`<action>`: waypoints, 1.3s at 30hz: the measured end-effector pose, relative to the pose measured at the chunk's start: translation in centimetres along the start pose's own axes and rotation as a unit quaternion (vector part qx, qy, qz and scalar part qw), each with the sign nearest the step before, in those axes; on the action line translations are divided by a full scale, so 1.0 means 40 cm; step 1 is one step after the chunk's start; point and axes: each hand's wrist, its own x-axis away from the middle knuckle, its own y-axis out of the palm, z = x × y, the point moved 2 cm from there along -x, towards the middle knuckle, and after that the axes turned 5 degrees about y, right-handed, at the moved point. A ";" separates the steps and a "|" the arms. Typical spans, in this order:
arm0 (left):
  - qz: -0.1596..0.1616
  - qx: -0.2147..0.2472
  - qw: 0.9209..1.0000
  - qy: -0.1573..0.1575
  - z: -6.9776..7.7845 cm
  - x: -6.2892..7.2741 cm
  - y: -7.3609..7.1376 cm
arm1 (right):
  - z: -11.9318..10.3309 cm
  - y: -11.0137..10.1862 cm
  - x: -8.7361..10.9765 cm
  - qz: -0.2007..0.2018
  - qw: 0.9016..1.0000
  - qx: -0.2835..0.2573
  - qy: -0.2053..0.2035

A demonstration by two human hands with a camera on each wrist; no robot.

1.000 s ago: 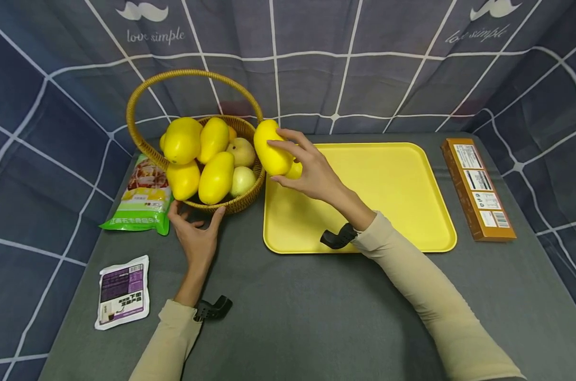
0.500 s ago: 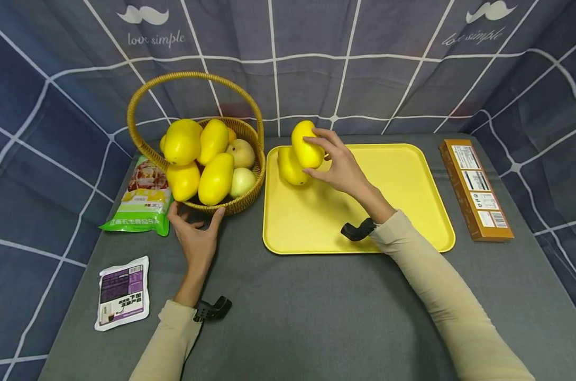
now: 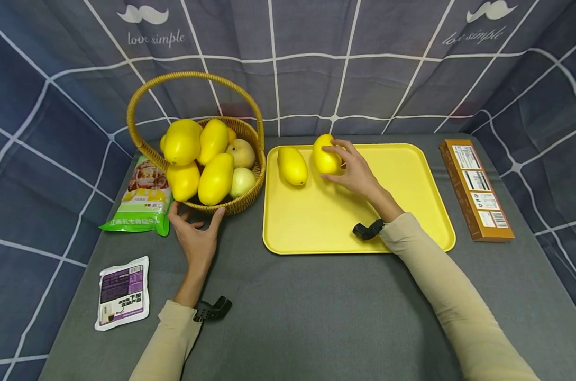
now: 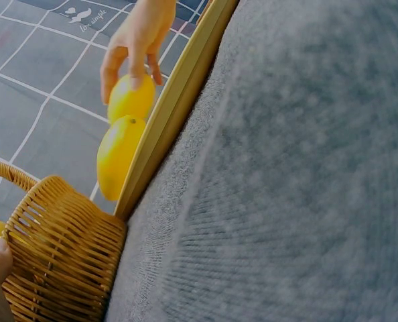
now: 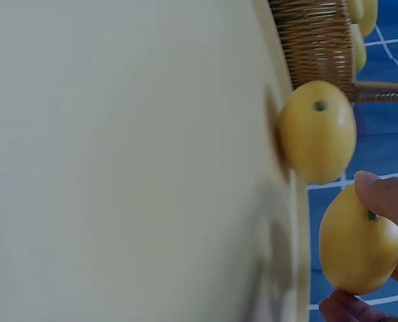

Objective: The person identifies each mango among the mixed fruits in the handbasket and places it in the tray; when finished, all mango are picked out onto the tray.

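Right grip clasps a mango at eleven o'clock on the tray; placing seems underway, calling for release. Left grip touches the basket at six o'clock, hold unclear.

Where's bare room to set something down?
Free: yellow tray, front-left, nearer than the lying fruit; its back-right, past the right hand; table between the sleeves. Crowded: tray's back-left, around that fruit and the held fruit; basket, heaped, green bag alongside.
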 end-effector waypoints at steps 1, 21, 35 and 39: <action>0.001 -0.003 1.000 0.000 -0.005 0.000 -0.001 | 0.006 0.004 0.000 -0.002 1.000 0.003 0.002; 0.005 -0.002 1.000 0.001 -0.007 0.000 -0.002 | 0.036 0.031 -0.003 -0.018 1.000 0.015 0.000; 0.000 0.002 1.000 0.001 -0.010 0.000 -0.002 | 0.035 0.038 0.003 -0.030 0.999 0.017 0.023; 0.001 0.008 1.000 0.008 -0.011 0.001 -0.003 | 0.035 0.038 0.003 -0.033 0.999 0.013 0.036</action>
